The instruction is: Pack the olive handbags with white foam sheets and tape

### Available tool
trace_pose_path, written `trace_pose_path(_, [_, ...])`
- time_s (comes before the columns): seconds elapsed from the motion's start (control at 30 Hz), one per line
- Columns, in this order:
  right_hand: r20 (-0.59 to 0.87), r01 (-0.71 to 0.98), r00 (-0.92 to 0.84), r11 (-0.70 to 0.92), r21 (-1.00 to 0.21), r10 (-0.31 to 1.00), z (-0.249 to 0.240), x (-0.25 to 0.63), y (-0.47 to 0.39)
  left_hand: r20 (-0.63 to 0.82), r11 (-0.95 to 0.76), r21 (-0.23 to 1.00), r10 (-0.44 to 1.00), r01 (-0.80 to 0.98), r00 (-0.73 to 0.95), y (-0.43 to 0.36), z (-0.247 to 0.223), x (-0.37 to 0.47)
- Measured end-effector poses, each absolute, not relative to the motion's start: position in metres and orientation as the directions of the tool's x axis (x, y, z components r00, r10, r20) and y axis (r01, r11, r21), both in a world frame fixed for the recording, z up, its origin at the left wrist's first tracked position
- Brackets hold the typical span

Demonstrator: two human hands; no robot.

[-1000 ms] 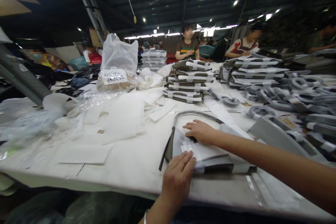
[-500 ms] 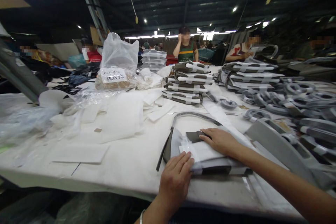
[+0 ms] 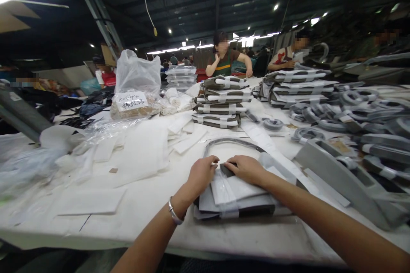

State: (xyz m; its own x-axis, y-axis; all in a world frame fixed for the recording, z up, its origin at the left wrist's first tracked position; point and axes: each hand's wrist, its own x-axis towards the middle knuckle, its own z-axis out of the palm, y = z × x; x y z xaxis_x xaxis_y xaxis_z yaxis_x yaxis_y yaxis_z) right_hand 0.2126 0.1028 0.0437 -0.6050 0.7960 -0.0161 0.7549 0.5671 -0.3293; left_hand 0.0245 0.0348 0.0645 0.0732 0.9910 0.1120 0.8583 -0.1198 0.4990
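Observation:
A partly folded bag (image 3: pixel 243 194) lies before me, with grey panels, dark trim, white padding and clear tape across its front. Its grey handle (image 3: pixel 235 140) arches out behind it. My left hand (image 3: pixel 201 173), a silver bangle on its wrist, is closed in a pinch at the bag's upper left edge; what its fingertips hold is too small to make out. Close beside it, my right hand (image 3: pixel 245 168) is closed over a dark flap (image 3: pixel 227 169) on top of the padding. Part of that flap is hidden under my fingers.
Stacks of wrapped bags (image 3: pixel 221 102) stand behind, with another stack (image 3: pixel 297 87) farther right. Coiled grey straps (image 3: pixel 339 115) and a grey bag panel (image 3: pixel 339 179) crowd the right side. White sheets (image 3: pixel 137 149) and a labelled plastic bag (image 3: pixel 136 81) lie left. A co-worker (image 3: pixel 226 57) is across the table.
My left hand has moved up from the bag's front to its upper left edge, near my right hand. The dark strap that stuck out at the left no longer shows there.

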Motion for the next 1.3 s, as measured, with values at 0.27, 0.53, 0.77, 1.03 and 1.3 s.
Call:
trace_pose_path(0.27, [0.056,0.764,-0.553,0.533,-0.365,0.831,0.035,0.216,0.098,-0.041,-0.050,0.586,0.995,0.809,0.091,0.062,0.061,0.019])
trace_pose_path(0.53, [0.061,0.763,-0.553,0.535,-0.363,0.831,0.038,0.215,0.097,-0.272,0.052,0.759,0.931,0.649,0.244,0.081,0.066,0.007])
trace_pose_path(0.77, [0.057,0.763,-0.552,0.531,-0.367,0.832,0.041,0.216,0.095,-0.376,0.176,0.829,0.878,0.531,0.295,0.090,0.069,0.001])
trace_pose_path(1.03, [0.053,0.756,-0.558,0.534,-0.378,0.828,0.042,0.217,0.095,-0.331,0.156,0.852,0.900,0.499,0.283,0.085,0.069,0.002])
trace_pose_path(1.3, [0.075,0.745,-0.554,0.534,-0.400,0.829,0.040,0.217,0.095,-0.284,0.158,0.880,0.931,0.448,0.228,0.072,0.068,-0.005])
